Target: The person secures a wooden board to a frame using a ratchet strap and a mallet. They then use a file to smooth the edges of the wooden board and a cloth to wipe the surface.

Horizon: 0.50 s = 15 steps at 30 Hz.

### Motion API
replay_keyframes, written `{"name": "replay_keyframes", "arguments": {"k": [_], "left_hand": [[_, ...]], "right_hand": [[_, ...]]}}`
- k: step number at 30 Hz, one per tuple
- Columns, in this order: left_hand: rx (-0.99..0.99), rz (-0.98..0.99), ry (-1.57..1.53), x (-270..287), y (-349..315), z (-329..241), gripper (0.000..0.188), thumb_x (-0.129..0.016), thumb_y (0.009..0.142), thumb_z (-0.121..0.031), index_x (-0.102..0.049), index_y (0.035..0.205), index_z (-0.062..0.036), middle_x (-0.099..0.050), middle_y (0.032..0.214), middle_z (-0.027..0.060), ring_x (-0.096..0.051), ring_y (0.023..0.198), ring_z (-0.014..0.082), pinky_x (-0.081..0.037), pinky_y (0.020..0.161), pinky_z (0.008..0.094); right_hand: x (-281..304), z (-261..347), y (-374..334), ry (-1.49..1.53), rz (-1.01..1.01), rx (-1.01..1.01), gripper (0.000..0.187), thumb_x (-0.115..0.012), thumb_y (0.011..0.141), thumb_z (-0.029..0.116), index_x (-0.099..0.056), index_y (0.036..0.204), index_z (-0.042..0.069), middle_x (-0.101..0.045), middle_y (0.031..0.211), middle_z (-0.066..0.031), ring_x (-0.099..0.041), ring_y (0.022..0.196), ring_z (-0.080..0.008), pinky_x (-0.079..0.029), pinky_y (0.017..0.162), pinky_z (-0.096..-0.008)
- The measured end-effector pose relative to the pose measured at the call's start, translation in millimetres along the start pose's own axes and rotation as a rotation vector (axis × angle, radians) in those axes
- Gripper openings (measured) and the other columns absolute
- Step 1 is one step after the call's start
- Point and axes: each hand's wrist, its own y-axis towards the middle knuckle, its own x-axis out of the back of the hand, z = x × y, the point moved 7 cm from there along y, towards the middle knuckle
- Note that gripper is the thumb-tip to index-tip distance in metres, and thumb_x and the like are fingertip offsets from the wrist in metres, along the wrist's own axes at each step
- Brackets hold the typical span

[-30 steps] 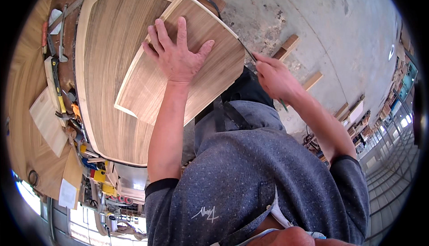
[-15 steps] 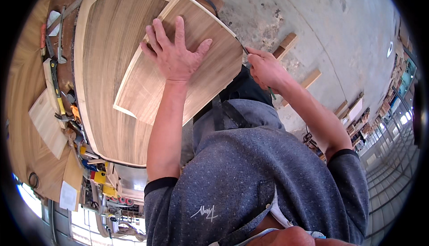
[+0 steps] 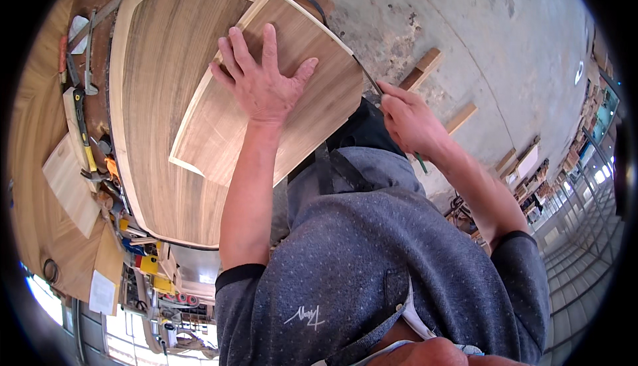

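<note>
A curved-edge wooden panel [image 3: 319, 100] lies at a slant over a larger wood-grain panel [image 3: 173, 73] with a pale border. My left hand [image 3: 262, 90] is spread flat on its upper face, fingers apart and pointing away from me. At its right edge, my right hand [image 3: 415, 123] is closed round a slim file [image 3: 367, 75]. The dark blade reaches toward the panel's right edge, and a bit of the green handle shows below my fist. Whether the blade touches the edge I cannot tell.
On the left bench lie a hammer [image 3: 84, 133] with a black and yellow handle, a caliper [image 3: 90, 73] and a pale board [image 3: 72, 183]. Wooden pieces, among them a block [image 3: 424, 68], lie on the concrete floor [image 3: 492, 47] to the right.
My right hand has drawn back to the right and slightly toward me with the file, baring more of the blade. My left hand and the panel have shifted very slightly, if at all.
</note>
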Motion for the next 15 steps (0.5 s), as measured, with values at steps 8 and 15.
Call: {"name": "replay_keyframes", "arguments": {"k": [8,15], "left_hand": [[-0.009,-0.007,0.016,-0.3,0.8,-0.9,0.094,-0.065,0.079,-0.083,-0.051,0.152,-0.0250,-0.034,0.159,0.0211,-0.035,0.143,0.0483,-0.025,0.112,0.0694],[-0.004,0.002,-0.007,-0.3,3.0,1.6,0.095,-0.064,0.079,-0.084,-0.050,0.153,-0.0255,-0.033,0.160,0.0212,-0.034,0.144,0.0486,-0.025,0.112,0.0704]], "right_hand": [[1.6,-7.4,-1.9,0.036,-0.009,0.001,0.055,-0.040,0.106,0.021,-0.042,0.160,0.009,-0.043,0.063,0.0042,-0.040,0.047,-0.0081,-0.034,0.041,-0.0269],[-1.6,-5.4,16.6,0.026,0.007,-0.043,0.055,-0.039,0.106,0.020,-0.042,0.159,0.006,-0.042,0.062,0.0045,-0.040,0.047,-0.0082,-0.033,0.039,-0.0275]]}}
